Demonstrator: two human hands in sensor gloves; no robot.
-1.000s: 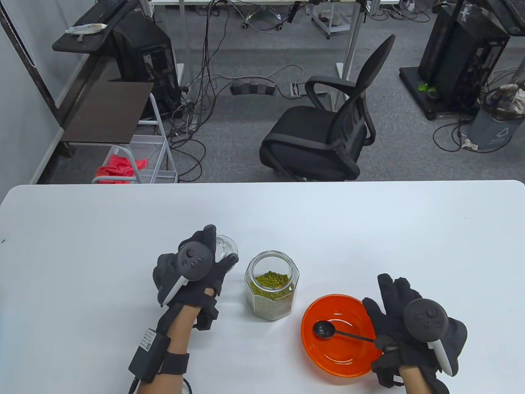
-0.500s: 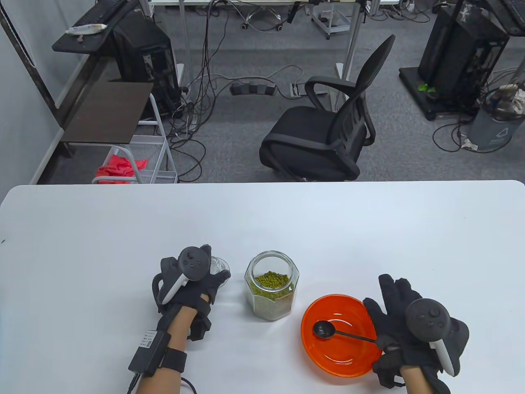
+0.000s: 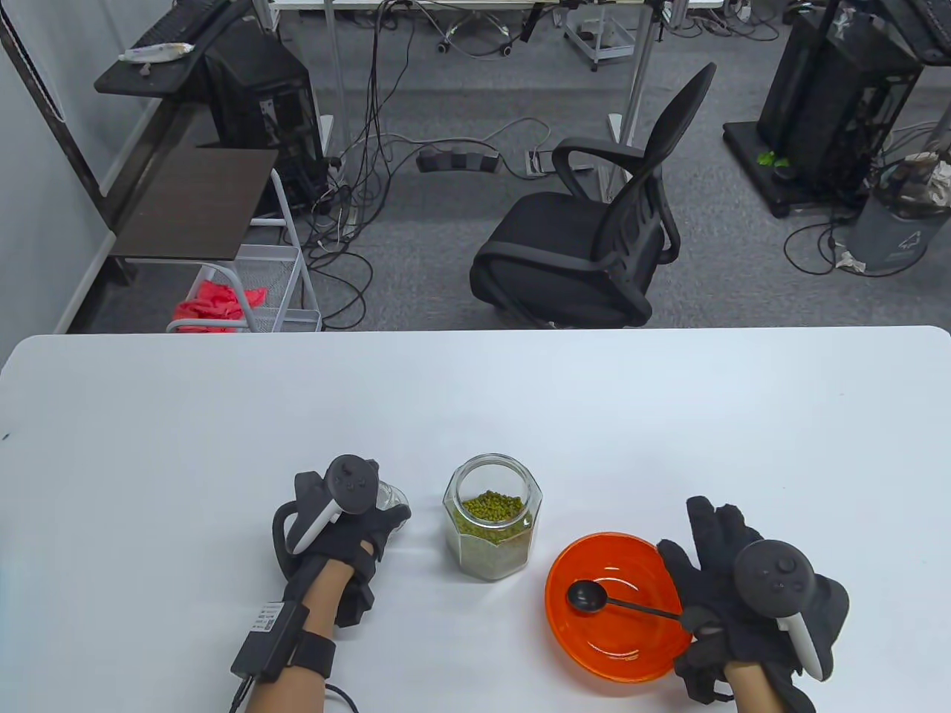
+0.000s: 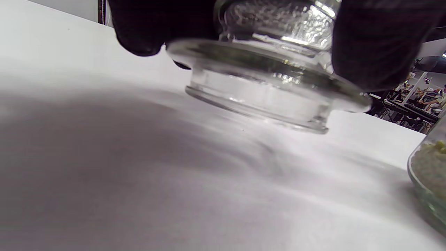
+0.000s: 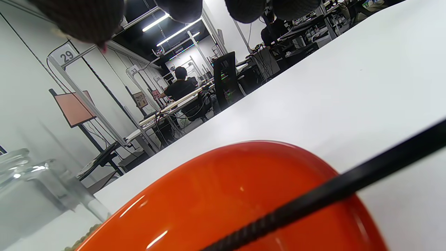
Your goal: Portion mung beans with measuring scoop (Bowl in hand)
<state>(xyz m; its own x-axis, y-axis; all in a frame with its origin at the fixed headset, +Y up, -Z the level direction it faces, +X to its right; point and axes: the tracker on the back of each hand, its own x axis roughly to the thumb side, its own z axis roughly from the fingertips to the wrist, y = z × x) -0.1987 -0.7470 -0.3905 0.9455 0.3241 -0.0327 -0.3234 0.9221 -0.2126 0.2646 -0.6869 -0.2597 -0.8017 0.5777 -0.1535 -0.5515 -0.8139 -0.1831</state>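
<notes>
Just 1 jar (image 3: pixel 492 529), 1 bowl (image 3: pixel 579 653), 1 scoop (image 3: pixel 588 597).

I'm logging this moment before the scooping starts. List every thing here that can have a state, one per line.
Clear glass jar of mung beans: open, upright, partly full.
Clear glass lid: off the jar, tilted, just above the white table.
Orange plastic bowl: upright, no beans.
Black measuring scoop: empty, lying in the bowl.
Left hand: grips the lid.
Right hand: rests at the bowl's rim.
</notes>
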